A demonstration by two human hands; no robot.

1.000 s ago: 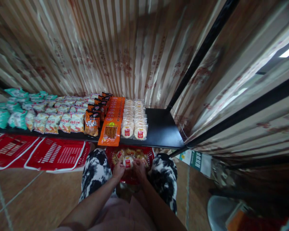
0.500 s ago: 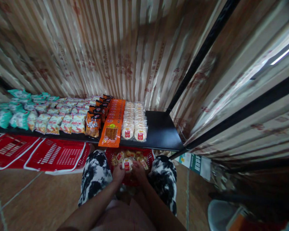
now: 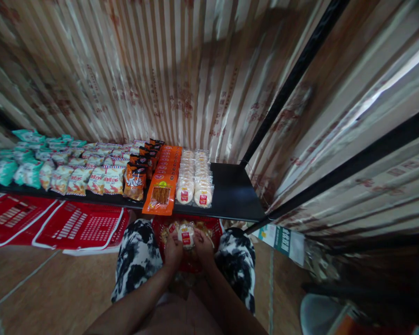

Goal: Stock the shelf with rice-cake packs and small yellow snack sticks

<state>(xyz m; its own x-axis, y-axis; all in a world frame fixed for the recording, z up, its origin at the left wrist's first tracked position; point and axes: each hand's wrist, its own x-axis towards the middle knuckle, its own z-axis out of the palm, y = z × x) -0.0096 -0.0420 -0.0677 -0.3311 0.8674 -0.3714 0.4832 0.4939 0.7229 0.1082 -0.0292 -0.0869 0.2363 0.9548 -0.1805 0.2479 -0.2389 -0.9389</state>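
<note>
My left hand (image 3: 172,249) and my right hand (image 3: 203,245) are closed on either side of a stack of round white cake packets (image 3: 185,234) with red labels. They hold it just above a red basket (image 3: 214,228) of snack packets between my knees. Straight ahead, on the black shelf (image 3: 235,193), two rows of the same white cake packets (image 3: 195,179) lie next to a row of orange snack packs (image 3: 163,184).
Further left on the shelf lie dark orange bags (image 3: 136,179), pale snack bags (image 3: 91,174) and teal bags (image 3: 14,163). Flat red baskets (image 3: 80,225) lie on the floor under the shelf. A striped curtain hangs behind. A green-and-white carton (image 3: 282,239) sits at right.
Both hands have lifted the white cake packets slightly up out of the red basket toward the shelf. The view shifted a little.
</note>
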